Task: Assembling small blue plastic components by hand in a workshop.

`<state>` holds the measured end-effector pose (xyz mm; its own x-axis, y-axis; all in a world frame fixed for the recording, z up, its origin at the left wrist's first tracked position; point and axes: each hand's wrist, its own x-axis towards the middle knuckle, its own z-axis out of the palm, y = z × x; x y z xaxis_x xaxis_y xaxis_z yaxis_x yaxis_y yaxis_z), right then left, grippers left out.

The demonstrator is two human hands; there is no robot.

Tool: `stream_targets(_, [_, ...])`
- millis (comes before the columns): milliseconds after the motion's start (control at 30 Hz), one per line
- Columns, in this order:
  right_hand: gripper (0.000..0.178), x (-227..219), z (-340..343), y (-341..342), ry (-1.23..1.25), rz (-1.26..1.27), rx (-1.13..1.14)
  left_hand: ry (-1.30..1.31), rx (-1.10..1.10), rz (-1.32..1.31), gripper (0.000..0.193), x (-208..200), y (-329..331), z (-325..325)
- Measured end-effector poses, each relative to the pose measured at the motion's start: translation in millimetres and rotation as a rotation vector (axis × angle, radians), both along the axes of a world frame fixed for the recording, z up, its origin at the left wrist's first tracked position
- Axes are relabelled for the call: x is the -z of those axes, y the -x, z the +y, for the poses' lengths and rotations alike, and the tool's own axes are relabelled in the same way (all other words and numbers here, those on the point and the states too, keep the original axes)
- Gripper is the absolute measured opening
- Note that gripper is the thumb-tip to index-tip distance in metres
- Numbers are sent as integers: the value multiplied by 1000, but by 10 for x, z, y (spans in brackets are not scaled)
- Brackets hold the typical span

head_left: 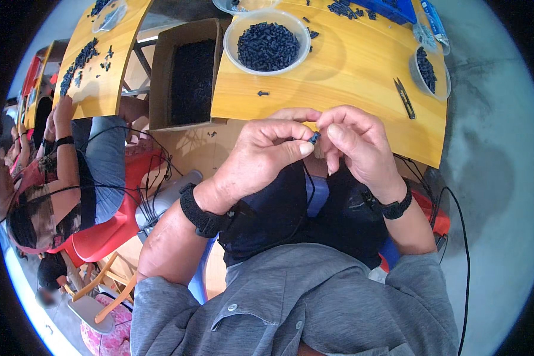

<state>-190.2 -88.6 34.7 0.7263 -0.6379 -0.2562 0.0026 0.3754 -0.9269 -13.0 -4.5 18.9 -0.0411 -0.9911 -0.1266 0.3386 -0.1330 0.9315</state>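
My left hand (267, 145) is closed, pinching a small dark blue plastic part (314, 137) between thumb and forefinger, above my lap at the table's near edge. The part sticks out past the thumb tip, mostly covered by the fingers. Close beside it on the right, my right hand (359, 142) has its thumb and forefinger bent toward each other. Whatever lies between those fingertips is hidden. A similar loose dark part (263, 93) lies on the yellow table (356, 77) beyond my left hand.
A clear round tub (231, 50) full of dark parts stands beyond my hands. Thread snips (404, 98) and a smaller tub (446, 89) are at the right. A cardboard box (160, 89) of dark pieces stands left of the table. Another person (71, 160) works further left.
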Motion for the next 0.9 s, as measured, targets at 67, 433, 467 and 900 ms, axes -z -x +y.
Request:
stream_targets(67, [18, 4, 10, 0, 117, -25, 63, 8, 1, -19, 10, 2, 12, 1])
stream_targets(433, [15, -79, -10, -71, 219, 193, -12, 6, -55, -126, 13, 26, 27, -6])
stream_targets(467, [15, -90, -4, -87, 218, 192, -13, 57, -68, -232, 14, 43, 21, -8])
stream_targets(900, [37, -2, -60, -54, -241, 41, 34, 26, -94, -94, 11, 27, 27, -8])
